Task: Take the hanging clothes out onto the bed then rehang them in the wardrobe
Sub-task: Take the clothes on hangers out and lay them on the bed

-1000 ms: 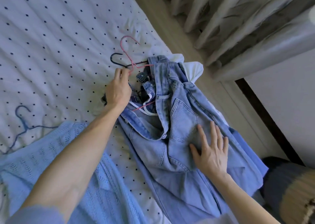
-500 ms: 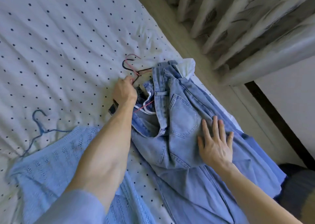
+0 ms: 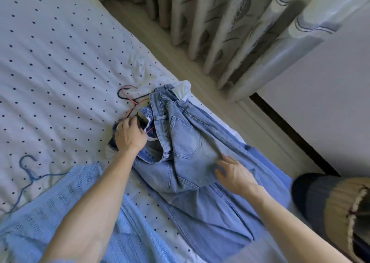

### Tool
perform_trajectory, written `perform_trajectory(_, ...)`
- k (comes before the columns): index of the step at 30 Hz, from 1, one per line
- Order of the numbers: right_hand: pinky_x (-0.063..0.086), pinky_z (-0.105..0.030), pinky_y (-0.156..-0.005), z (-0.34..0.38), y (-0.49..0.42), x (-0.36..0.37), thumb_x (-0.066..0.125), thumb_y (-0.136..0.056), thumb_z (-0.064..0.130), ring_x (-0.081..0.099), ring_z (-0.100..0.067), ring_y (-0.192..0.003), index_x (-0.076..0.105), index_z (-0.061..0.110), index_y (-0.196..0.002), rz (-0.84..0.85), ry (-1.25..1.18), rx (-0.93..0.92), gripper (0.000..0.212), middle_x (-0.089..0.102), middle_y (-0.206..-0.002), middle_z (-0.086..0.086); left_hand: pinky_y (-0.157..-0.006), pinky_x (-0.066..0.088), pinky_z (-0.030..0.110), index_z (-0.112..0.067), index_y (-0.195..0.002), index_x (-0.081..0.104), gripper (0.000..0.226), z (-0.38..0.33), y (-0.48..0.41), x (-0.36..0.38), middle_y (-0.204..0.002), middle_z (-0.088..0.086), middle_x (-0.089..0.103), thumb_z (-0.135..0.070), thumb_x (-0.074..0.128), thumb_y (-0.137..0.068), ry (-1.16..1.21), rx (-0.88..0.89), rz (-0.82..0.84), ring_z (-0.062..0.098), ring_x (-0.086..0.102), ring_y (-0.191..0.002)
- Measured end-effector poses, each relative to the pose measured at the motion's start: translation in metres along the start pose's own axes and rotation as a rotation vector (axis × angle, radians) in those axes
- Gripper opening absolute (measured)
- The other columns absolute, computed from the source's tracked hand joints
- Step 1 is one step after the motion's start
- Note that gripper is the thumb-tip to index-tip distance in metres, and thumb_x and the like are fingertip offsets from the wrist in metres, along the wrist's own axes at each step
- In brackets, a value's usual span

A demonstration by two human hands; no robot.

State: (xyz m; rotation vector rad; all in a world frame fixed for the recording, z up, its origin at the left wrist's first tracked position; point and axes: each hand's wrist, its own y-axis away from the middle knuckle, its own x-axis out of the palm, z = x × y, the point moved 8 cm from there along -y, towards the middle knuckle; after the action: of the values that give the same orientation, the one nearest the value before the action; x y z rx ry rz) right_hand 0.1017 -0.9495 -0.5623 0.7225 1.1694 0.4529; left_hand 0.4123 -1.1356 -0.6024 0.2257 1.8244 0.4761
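Head view: jeans (image 3: 186, 142) lie on the dotted bed (image 3: 60, 62), near its edge. My left hand (image 3: 130, 136) curls round dark cloth (image 3: 113, 144) at their waistband, just below the pink hanger (image 3: 132, 103). My right hand (image 3: 234, 174) rests on the jeans with its fingers bent; whether it grips them, I can't tell.

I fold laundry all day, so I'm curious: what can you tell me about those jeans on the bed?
The jeans are pale blue, washed denim, with a belt-looped waistband and a stitched back pocket. They lie crumpled on the dotted bed, waist toward the hangers, legs running toward the person, over a plainer blue garment. The left hand curls at the open waist; the right hand rests on the seat.
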Motion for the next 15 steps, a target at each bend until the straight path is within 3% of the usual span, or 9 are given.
perform_trajectory(2,0.052,-0.041,-0.084,-0.014,0.037,0.001,0.041,-0.098,0.027,0.059,-0.024,-0.109,0.063,0.018,-0.107,0.021,-0.05,0.036,0.025,0.065,-0.116,0.001,-0.103,0.044,0.05,-0.017,-0.151,0.036,0.054,-0.02,0.045,0.009,-0.154,0.011,0.036,-0.027,0.048,-0.099,0.001,0.065,0.064,0.034,0.035,-0.139)
perform_trajectory(4,0.053,-0.041,-0.078,-0.032,0.078,0.004,0.04,-0.097,0.03,0.063,-0.028,-0.102,0.063,0.02,-0.111,0.028,-0.047,0.077,0.028,0.069,-0.109,-0.002,-0.105,0.043,0.048,-0.019,-0.154,0.03,0.059,-0.048,0.099,0.017,-0.158,0.01,0.03,-0.032,0.048,-0.099,0.03,0.135,0.119,0.032,0.033,-0.142)
perform_trajectory(7,0.05,-0.037,-0.094,-0.063,0.144,0.015,0.039,-0.099,0.038,0.056,-0.027,-0.122,0.056,0.029,-0.134,0.033,-0.051,0.129,0.04,0.062,-0.133,0.0,-0.108,0.04,0.045,-0.023,-0.157,0.022,0.063,-0.096,0.19,0.031,-0.161,0.006,0.024,-0.037,0.046,-0.101,-0.01,0.263,0.226,0.029,0.034,-0.143)
perform_trajectory(10,0.043,-0.035,-0.104,-0.093,0.213,0.026,0.04,-0.099,0.038,0.049,-0.022,-0.131,0.054,0.03,-0.137,-0.058,-0.131,0.153,0.041,0.058,-0.137,-0.001,-0.112,0.035,0.04,-0.024,-0.157,0.023,0.062,-0.15,0.28,0.044,-0.16,0.003,0.028,-0.039,0.045,-0.1,-0.061,0.447,0.307,0.026,0.035,-0.142)
perform_trajectory(15,0.025,-0.026,-0.118,-0.142,0.341,0.036,0.048,-0.099,0.036,0.037,-0.017,-0.143,0.055,0.028,-0.138,-0.456,-0.237,0.181,0.04,0.053,-0.145,0.005,-0.117,0.026,0.038,-0.027,-0.153,0.034,0.057,-0.239,0.412,0.054,-0.157,-0.001,0.035,-0.037,0.046,-0.098,-0.194,0.797,0.285,0.018,0.028,-0.145)
